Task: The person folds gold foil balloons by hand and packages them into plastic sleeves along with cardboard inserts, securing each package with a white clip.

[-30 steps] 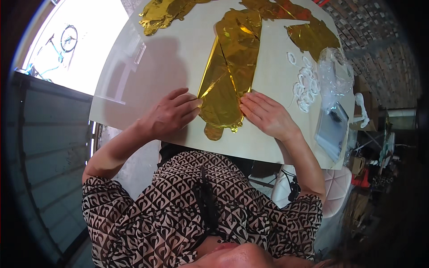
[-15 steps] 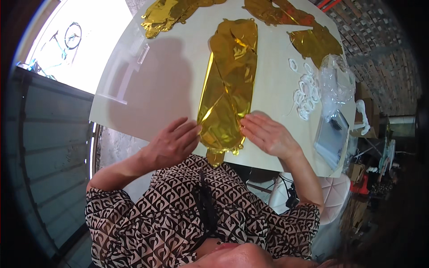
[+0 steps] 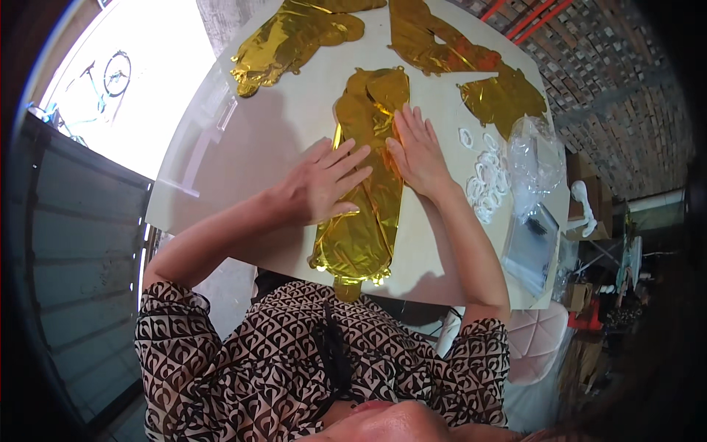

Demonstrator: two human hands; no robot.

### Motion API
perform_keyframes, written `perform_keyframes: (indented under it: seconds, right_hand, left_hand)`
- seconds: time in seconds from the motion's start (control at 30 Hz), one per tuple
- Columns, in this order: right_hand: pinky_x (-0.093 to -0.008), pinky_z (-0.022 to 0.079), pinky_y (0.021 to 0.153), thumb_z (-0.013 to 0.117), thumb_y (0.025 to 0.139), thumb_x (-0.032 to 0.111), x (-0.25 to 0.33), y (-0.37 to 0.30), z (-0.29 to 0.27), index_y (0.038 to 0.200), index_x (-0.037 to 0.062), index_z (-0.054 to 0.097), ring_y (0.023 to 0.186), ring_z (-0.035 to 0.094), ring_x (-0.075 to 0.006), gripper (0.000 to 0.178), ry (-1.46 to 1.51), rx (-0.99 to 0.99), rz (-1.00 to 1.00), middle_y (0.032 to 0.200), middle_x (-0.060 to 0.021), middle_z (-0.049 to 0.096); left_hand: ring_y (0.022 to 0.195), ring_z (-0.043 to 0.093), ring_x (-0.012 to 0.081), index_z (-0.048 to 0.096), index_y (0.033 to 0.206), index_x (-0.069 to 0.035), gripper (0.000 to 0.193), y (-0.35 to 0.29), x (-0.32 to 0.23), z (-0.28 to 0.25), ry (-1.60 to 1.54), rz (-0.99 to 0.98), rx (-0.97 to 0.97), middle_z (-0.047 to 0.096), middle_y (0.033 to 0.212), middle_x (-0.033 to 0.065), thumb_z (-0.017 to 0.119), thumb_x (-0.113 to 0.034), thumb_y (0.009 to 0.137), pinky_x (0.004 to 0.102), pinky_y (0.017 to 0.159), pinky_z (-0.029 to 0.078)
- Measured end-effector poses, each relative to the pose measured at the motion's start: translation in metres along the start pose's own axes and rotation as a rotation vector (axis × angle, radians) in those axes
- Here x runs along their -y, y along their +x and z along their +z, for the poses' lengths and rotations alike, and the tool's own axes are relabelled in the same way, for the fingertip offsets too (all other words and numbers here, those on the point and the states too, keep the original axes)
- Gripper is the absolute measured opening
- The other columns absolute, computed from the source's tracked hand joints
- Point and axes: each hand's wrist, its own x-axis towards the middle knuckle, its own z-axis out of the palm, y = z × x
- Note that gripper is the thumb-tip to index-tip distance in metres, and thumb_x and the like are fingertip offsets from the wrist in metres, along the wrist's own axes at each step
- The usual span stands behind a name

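A shiny gold foil balloon (image 3: 359, 230), flat and folded into a long strip, lies lengthwise on the table before me. Its rounded end with a small tab hangs over the near edge. My left hand (image 3: 318, 183) is spread over the balloon's left side about midway, fingers reaching across the foil. Farther up, my right hand (image 3: 420, 156) lies along the right edge with its fingers stretched out and the thumb on the foil. Neither hand grips anything. Whether the left palm presses down or hovers cannot be made out.
More gold foil balloons lie at the far left (image 3: 294, 40) and far right (image 3: 504, 99) of the pale table (image 3: 258, 173). On the right are coiled white ribbons (image 3: 487, 180), a crumpled clear plastic bag (image 3: 534, 158) and a stack of clear plastic sleeves (image 3: 532, 247). A quilted chair (image 3: 537, 342) stands beyond the near right edge.
Both hands have moved from the balloon's near end up along its sides, the right one farther, and the fingers have spread. The table and balloon appear lower in the picture.
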Motion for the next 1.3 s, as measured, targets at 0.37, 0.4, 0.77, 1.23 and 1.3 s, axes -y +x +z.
perform_keyframes:
  seconds: [0.37,0.4,0.77,1.23,1.3]
  right_hand:
    - [-0.0453,0.012,0.124,0.039,0.107,0.033,-0.004,0.017,0.0,0.153,0.0007,0.032,0.152,0.02,-0.033,0.057,0.143,0.071,-0.011,0.162,-0.019,0.026]
    - [-0.0453,0.011,0.125,0.038,0.107,0.033,-0.003,0.02,0.001,0.154,0.0006,0.03,0.153,0.019,-0.0327,0.057,0.11,0.057,0.027,0.163,-0.0193,0.025]
    - [-0.0457,0.01,0.124,0.034,0.107,0.04,-0.003,0.022,0.022,0.156,0.0006,0.025,0.154,0.016,-0.0313,0.063,-0.101,0.121,0.13,0.165,-0.0187,0.02]
    - [-0.05,0.014,0.123,0.036,0.104,0.038,-0.001,0.022,0.024,0.156,0.0007,0.024,0.152,0.02,-0.0342,0.065,-0.054,0.028,0.118,0.163,-0.019,0.023]
    - [-0.0498,0.014,0.123,0.036,0.104,0.039,0.0,0.022,0.024,0.156,0.0002,0.026,0.152,0.021,-0.0341,0.065,-0.07,0.032,0.123,0.163,-0.02,0.024]
  left_hand:
    - [0.141,0.04,0.0348,0.055,0.141,-0.009,0.063,-0.003,0.005,0.009,0.073,-0.031,-0.011,0.046,0.151,0.0155,0.064,-0.046,0.09,0.0518,0.116,0.029]
    - [0.142,0.039,0.0344,0.054,0.141,-0.01,0.063,-0.003,0.005,0.009,0.077,-0.035,-0.003,0.046,0.151,0.0152,0.064,-0.046,0.091,0.0517,0.117,0.029]
    - [0.137,0.045,0.0364,0.059,0.136,-0.007,0.061,0.0,0.008,0.008,0.065,0.012,-0.048,0.052,0.145,0.0177,0.069,-0.043,0.087,0.053,0.113,0.033]
    - [0.128,0.053,0.0278,0.065,0.122,-0.008,0.032,0.18,0.114,0.035,0.087,-0.033,0.227,0.063,0.128,0.0074,0.056,-0.022,0.093,0.0441,0.102,0.043]
    - [0.125,0.055,0.0267,0.065,0.121,-0.009,0.033,0.188,0.124,0.039,0.091,-0.042,0.197,0.063,0.126,0.0069,0.058,-0.021,0.091,0.0435,0.101,0.044]
